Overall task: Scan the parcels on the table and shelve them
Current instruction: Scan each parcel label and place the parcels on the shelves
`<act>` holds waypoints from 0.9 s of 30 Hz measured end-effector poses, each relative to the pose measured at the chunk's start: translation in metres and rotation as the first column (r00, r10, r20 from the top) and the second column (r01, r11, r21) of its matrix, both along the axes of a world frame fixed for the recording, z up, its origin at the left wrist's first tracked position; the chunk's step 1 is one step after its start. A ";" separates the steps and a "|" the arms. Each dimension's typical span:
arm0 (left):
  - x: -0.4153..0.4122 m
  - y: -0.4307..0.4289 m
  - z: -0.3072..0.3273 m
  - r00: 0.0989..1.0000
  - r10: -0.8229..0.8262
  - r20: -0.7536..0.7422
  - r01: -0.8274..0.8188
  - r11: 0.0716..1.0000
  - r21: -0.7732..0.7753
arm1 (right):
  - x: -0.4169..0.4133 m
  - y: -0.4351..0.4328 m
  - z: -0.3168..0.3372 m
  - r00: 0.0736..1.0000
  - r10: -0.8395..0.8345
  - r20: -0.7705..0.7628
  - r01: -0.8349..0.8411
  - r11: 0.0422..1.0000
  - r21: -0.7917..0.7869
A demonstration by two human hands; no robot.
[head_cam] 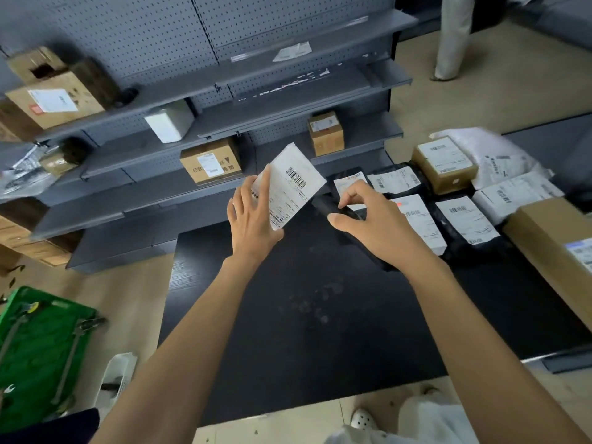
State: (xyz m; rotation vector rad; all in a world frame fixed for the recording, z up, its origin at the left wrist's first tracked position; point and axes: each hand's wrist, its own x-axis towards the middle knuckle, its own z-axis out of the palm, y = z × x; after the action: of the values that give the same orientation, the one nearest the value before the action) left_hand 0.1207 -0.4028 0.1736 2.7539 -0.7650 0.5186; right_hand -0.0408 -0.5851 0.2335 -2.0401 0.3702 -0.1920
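A: Labels first. Anything legible?

B: The flat white parcel (290, 184) has a black barcode near its upper end and rows of fine print below it, too small to read. No brand can be made out anywhere.

A: Appearance and position of the parcel?

B: Thin and rectangular, printed face toward the camera, tilted with the barcode end up and to the right. It is held in the air over the far edge of the black table (304, 315), in front of the grey metal shelving (224, 88).

A: Grip?

B: The left hand (253, 219) pinches the parcel's lower left corner, with the index finger laid along the face. The right hand (374, 225) is curled round a black handheld scanner (333, 209), index finger bent over the top. The scanner's front end is just beside the parcel's lower right edge — contact cannot be told.

A: Rest of the bench?

B: On the right side of the table:
- black plastic mailer bags (464, 221) with white barcode labels
- a small brown cardboard box (445, 168) with a white label
- a crumpled white plastic bag (490, 152)
- a long tan carton (551, 238)

The shelves hold brown cartons (209, 163) and one white package (169, 120). A green cart (41, 347) is on the floor at left.
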 end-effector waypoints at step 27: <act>-0.358 -0.384 -0.070 0.567 -0.801 -0.194 0.816 0.578 -0.002 | -0.387 -0.220 -0.029 0.581 -0.810 -0.075 0.806 0.586 -0.087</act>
State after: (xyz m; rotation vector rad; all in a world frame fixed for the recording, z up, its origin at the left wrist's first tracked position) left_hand -0.2374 -0.7868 0.1031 2.0873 -1.8760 0.0265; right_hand -0.4273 -0.8048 0.2047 -1.7749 1.3898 -0.6583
